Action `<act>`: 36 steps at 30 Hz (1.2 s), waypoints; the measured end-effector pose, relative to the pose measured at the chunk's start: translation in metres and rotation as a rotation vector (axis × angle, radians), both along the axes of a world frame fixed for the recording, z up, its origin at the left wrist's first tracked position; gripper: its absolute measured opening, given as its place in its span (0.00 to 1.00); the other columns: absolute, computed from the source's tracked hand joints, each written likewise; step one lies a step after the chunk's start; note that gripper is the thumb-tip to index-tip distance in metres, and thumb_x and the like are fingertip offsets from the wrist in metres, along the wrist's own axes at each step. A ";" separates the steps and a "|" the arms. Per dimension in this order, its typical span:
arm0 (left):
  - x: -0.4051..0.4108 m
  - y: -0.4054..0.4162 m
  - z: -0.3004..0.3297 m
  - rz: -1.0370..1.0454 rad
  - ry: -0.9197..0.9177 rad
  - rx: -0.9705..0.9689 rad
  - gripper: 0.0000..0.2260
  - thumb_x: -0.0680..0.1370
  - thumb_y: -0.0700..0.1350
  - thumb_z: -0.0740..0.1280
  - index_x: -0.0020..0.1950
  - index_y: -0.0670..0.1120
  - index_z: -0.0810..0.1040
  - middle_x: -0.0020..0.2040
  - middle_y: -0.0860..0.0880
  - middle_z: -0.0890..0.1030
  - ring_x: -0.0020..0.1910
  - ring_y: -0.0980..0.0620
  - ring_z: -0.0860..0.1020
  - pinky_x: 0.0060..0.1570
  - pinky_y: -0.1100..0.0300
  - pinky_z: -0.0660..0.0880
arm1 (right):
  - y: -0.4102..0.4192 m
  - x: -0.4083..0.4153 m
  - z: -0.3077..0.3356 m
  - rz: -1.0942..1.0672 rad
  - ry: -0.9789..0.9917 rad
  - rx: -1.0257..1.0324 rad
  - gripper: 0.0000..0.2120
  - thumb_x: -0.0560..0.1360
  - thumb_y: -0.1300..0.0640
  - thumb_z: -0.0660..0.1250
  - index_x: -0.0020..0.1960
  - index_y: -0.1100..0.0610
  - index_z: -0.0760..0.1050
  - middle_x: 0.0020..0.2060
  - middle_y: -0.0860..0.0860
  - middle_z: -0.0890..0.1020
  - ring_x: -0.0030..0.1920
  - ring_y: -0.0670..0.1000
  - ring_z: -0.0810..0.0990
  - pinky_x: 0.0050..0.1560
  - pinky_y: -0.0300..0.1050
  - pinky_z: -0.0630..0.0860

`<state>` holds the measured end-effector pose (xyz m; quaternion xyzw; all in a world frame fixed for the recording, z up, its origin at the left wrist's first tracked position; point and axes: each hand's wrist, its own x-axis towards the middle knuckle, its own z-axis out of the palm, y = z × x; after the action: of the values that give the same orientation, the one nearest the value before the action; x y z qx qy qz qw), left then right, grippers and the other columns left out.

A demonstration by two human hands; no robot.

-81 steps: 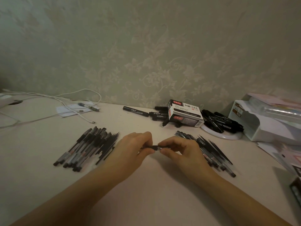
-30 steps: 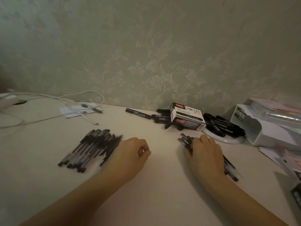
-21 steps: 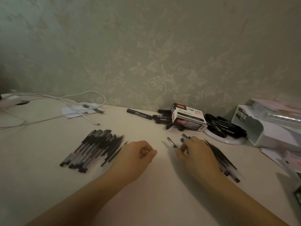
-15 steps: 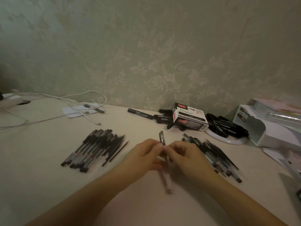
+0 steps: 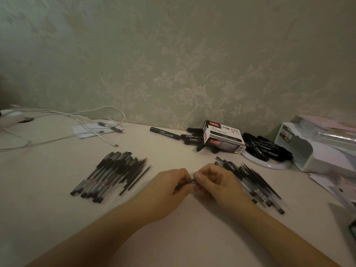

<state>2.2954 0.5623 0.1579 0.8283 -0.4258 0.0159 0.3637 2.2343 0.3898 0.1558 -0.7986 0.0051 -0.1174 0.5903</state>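
Pinching a pen [image 5: 185, 183] between them, the left hand [image 5: 169, 186] and the right hand [image 5: 215, 183] meet over the middle of the table [image 5: 173, 237] in the head view. The left hand's fingers are curled round the pen's dark barrel, most of which is hidden under the palm. The right hand's thumb and fingertips are closed on the shiny end that pokes out towards it. The pen lies nearly level, its right end a little higher, just above the table surface.

To the left of the hands, a pile [image 5: 107, 176] of black pens lies fanned out, with several thin refills along its right edge. To the right, a second pile [image 5: 254, 184] of pens sits just behind and beside the right hand.

Further back, near the wall [image 5: 192, 64], a box [image 5: 223, 136] rests on some black markers [image 5: 165, 132]. More markers are heaped on a white plate [image 5: 269, 165]. A white organiser [image 5: 316, 153] stands at the far right, and a white cable [image 5: 92, 128] trails over paper at the far left.
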 end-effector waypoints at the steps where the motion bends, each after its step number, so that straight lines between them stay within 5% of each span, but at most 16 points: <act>1: 0.002 0.000 -0.001 -0.011 -0.024 0.015 0.06 0.80 0.49 0.62 0.45 0.52 0.75 0.34 0.57 0.73 0.33 0.62 0.71 0.32 0.68 0.63 | 0.000 0.000 -0.001 0.018 0.004 0.012 0.08 0.74 0.53 0.70 0.45 0.58 0.79 0.33 0.52 0.84 0.33 0.43 0.80 0.36 0.33 0.74; 7: 0.008 0.002 0.001 0.032 -0.172 0.129 0.06 0.79 0.57 0.58 0.49 0.57 0.71 0.34 0.67 0.74 0.30 0.60 0.71 0.28 0.60 0.62 | 0.000 0.001 -0.002 0.031 0.006 0.058 0.06 0.76 0.59 0.70 0.46 0.63 0.78 0.34 0.56 0.84 0.34 0.45 0.81 0.38 0.35 0.76; 15: 0.006 0.002 0.002 0.118 -0.214 0.114 0.12 0.79 0.63 0.55 0.57 0.59 0.68 0.28 0.55 0.71 0.28 0.58 0.70 0.27 0.63 0.61 | -0.002 0.000 -0.001 -0.092 -0.067 0.059 0.04 0.76 0.57 0.70 0.47 0.57 0.79 0.34 0.52 0.84 0.34 0.44 0.80 0.37 0.34 0.76; 19: 0.006 0.005 0.003 0.149 -0.126 0.052 0.10 0.80 0.57 0.57 0.51 0.52 0.63 0.28 0.52 0.70 0.25 0.58 0.68 0.25 0.63 0.60 | -0.011 -0.001 -0.003 -0.301 -0.089 -0.270 0.03 0.76 0.53 0.70 0.46 0.47 0.77 0.40 0.43 0.83 0.43 0.38 0.80 0.43 0.30 0.75; 25: 0.010 0.008 0.004 0.122 -0.134 0.074 0.02 0.82 0.48 0.58 0.51 0.50 0.67 0.39 0.55 0.73 0.36 0.57 0.71 0.33 0.64 0.64 | -0.009 0.001 -0.011 -0.275 -0.093 -0.652 0.04 0.76 0.50 0.70 0.44 0.47 0.77 0.40 0.38 0.77 0.43 0.39 0.75 0.40 0.30 0.69; 31: 0.010 0.008 0.002 0.091 -0.168 0.043 0.02 0.80 0.50 0.61 0.51 0.53 0.70 0.45 0.56 0.75 0.42 0.58 0.73 0.42 0.57 0.74 | -0.008 0.000 -0.007 -0.257 -0.183 -0.543 0.04 0.78 0.46 0.63 0.49 0.43 0.77 0.45 0.39 0.79 0.47 0.39 0.75 0.44 0.31 0.71; 36: 0.008 0.005 0.001 0.018 -0.203 0.023 0.02 0.80 0.51 0.62 0.50 0.55 0.70 0.46 0.58 0.75 0.44 0.59 0.73 0.45 0.57 0.75 | -0.001 -0.003 -0.004 -0.101 -0.147 -0.460 0.10 0.75 0.40 0.61 0.43 0.41 0.78 0.40 0.37 0.81 0.43 0.40 0.78 0.43 0.28 0.70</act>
<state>2.3034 0.5668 0.1588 0.8304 -0.4531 0.0982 0.3089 2.2308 0.3890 0.1515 -0.9000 -0.0247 -0.2026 0.3851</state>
